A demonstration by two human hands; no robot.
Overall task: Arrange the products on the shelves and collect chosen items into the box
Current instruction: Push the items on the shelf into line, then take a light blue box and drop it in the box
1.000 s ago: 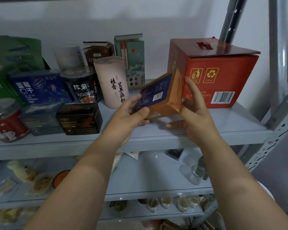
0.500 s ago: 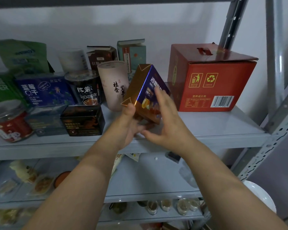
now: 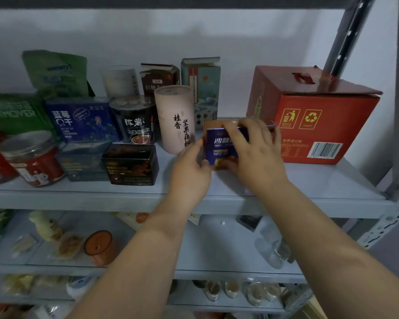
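My left hand (image 3: 194,163) and right hand (image 3: 257,155) both grasp the purple box (image 3: 219,146), upright on the shelf (image 3: 320,180) between the pink canister (image 3: 174,118) and red carton (image 3: 327,130).

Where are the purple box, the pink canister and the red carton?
purple box (image 3: 219,147): head view, printed front face.
pink canister (image 3: 167,111): head view, side wall left of lettering.
red carton (image 3: 346,120): head view, front face above barcode.

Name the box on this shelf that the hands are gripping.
The purple-and-gold box, between the pink canister and the red carton; left hand and right hand both hold it.
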